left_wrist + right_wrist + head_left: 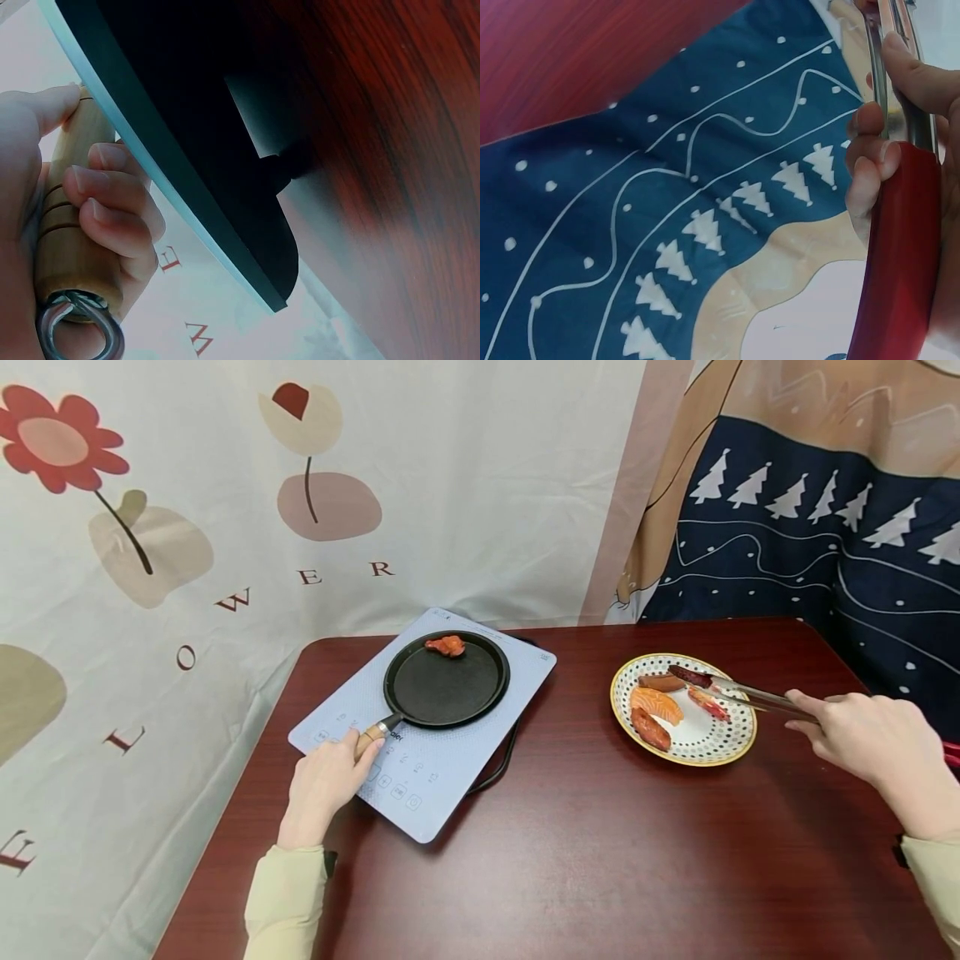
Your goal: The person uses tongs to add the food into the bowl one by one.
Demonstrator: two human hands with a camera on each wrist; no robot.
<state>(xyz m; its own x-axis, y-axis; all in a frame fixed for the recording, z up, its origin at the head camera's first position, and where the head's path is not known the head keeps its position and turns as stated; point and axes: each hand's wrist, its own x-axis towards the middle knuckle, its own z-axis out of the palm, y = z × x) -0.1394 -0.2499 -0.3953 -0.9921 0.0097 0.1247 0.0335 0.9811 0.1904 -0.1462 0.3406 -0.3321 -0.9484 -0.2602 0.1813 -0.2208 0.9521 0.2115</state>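
Observation:
My left hand (327,785) grips the wooden handle (79,202) of a small black frying pan (446,689); its fingers wrap the wood in the left wrist view. A browned chicken drumstick (447,646) lies near the pan's far edge. My right hand (873,735) holds metal tongs (757,695) with red grips (904,255). Their dark tips hover over or touch food on a dotted, yellow-rimmed plate (697,752). On it lie a sausage (660,683), a salmon slice (657,704), a chicken wing (649,729) and a shrimp (708,702). Whether the tips pinch anything, I cannot tell.
Under the pan is a pale blue induction cooktop (420,810), set at an angle, with a black cable (504,768) beside it. Both stand on a dark red wooden table (585,860). Printed cloths (480,485) hang behind the table and at its right.

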